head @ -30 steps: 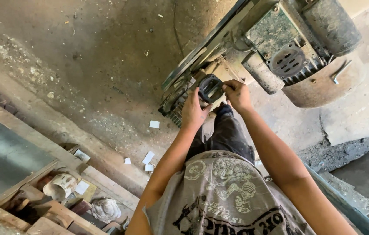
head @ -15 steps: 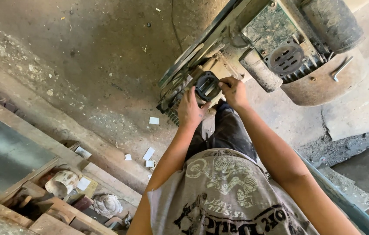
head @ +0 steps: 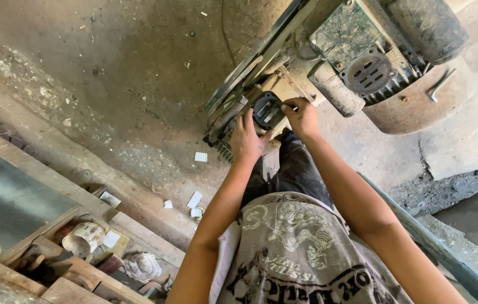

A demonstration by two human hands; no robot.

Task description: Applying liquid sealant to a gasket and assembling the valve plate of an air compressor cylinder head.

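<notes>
small dark square ribbed cover plate (head: 267,111) | state: pressed against worn metal machine housing (head: 357,39) | pose: tilted, face toward camera | location: between both hands, beside grey slotted round cap (head: 368,70)
</notes>
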